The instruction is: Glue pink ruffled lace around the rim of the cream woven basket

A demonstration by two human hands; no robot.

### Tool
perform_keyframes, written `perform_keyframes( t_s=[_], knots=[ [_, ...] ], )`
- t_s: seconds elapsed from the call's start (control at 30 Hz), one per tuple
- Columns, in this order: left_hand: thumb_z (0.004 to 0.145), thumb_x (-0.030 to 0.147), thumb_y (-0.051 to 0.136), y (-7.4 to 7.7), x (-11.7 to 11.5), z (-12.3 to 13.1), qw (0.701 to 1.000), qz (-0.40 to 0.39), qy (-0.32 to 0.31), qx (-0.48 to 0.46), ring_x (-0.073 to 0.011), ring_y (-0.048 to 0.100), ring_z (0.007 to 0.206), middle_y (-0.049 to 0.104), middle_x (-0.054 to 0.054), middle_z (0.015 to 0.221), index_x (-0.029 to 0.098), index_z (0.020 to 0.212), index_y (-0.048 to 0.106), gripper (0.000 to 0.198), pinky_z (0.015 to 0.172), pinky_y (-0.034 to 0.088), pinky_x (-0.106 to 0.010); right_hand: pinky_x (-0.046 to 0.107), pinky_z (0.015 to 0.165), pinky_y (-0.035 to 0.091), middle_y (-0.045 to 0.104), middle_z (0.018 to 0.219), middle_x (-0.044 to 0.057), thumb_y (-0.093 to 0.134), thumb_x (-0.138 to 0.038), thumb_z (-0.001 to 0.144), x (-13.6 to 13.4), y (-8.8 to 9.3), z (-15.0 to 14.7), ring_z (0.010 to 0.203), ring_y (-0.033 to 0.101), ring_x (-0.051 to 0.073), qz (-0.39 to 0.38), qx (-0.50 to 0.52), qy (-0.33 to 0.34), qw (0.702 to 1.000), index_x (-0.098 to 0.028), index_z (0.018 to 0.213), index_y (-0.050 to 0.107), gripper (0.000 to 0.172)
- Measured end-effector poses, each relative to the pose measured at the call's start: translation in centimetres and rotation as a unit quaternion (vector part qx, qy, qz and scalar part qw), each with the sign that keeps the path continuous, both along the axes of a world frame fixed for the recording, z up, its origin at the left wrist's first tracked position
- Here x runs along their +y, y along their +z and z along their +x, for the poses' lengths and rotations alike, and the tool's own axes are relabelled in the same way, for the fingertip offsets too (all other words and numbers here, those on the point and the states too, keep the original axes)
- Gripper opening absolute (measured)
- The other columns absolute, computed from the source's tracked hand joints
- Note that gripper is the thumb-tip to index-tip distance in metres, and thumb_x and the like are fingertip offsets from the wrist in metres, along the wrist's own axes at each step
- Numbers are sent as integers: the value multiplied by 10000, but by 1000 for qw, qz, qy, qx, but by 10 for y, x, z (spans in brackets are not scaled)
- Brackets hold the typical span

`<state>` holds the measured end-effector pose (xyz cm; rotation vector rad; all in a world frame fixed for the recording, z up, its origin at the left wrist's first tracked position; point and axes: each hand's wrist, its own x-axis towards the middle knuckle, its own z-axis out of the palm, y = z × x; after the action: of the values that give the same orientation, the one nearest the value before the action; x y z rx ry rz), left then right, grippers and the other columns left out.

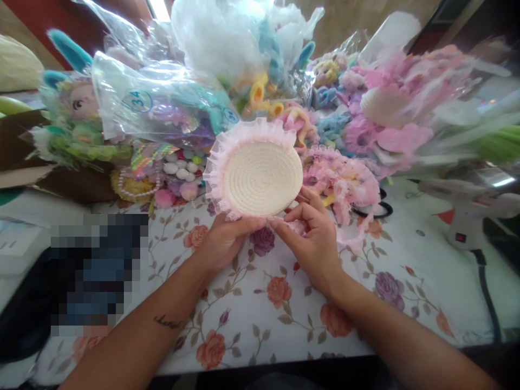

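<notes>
A small cream woven straw hat (260, 176) with pink-and-white lace trim around its rim is held up above the table, its flat underside turned toward me. My left hand (225, 238) grips the hat's lower edge, fingers closed on it. My right hand (312, 233) pinches the loose pink lace ribbon (294, 225) at the hat's lower right rim; more of that ribbon trails off to the right over the cloth.
A floral tablecloth (260, 303) covers the table. Behind the hat lie plastic bags of pastel toys (162, 108), beads (179, 170) and pink lace pieces (345, 179). A white glue gun (475, 211) with a black cord stands at the right. A pixelated patch sits at the left.
</notes>
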<state>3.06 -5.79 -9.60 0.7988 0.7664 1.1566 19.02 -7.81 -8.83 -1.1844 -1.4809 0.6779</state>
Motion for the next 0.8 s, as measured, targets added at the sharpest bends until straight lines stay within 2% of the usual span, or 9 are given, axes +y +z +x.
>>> perform_keyframes(
  t_s=[0.2, 0.43, 0.63, 0.8],
  knots=[
    [658, 117, 783, 7, -1, 5, 1000, -16, 12, 1, -233, 618, 1211, 772, -5, 925, 238, 973, 744, 340, 1119, 405, -399, 482, 1060, 437, 560, 1396, 85, 748, -253, 800, 0, 0, -1, 1247, 577, 260, -5, 2, -8, 1000, -217, 695, 590, 193],
    [653, 127, 789, 5, -2, 5, 1000, -1, 17, 7, -247, 615, 1214, 774, -9, 947, 241, 987, 745, 356, 1124, 401, -420, 468, 1047, 445, 576, 1356, 99, 751, -246, 801, 0, 0, -2, 1228, 585, 258, 0, -2, -12, 1000, -210, 690, 591, 199],
    [636, 146, 811, 5, -3, 7, 999, -5, 34, 34, -254, 637, 1178, 760, -11, 780, 211, 825, 747, 210, 1109, 425, -414, 469, 1048, 456, 594, 1276, 93, 749, -231, 800, 0, 0, -2, 1214, 583, 247, 6, -5, -10, 1000, -215, 687, 590, 195],
    [636, 166, 824, 1, -4, 6, 999, -12, 40, 34, -273, 614, 1217, 763, -19, 810, 218, 813, 755, 197, 1107, 438, -415, 471, 1042, 459, 585, 1295, 86, 749, -241, 798, 0, -2, -2, 1217, 577, 250, 0, -7, -11, 1000, -218, 685, 589, 197]
  ],
)
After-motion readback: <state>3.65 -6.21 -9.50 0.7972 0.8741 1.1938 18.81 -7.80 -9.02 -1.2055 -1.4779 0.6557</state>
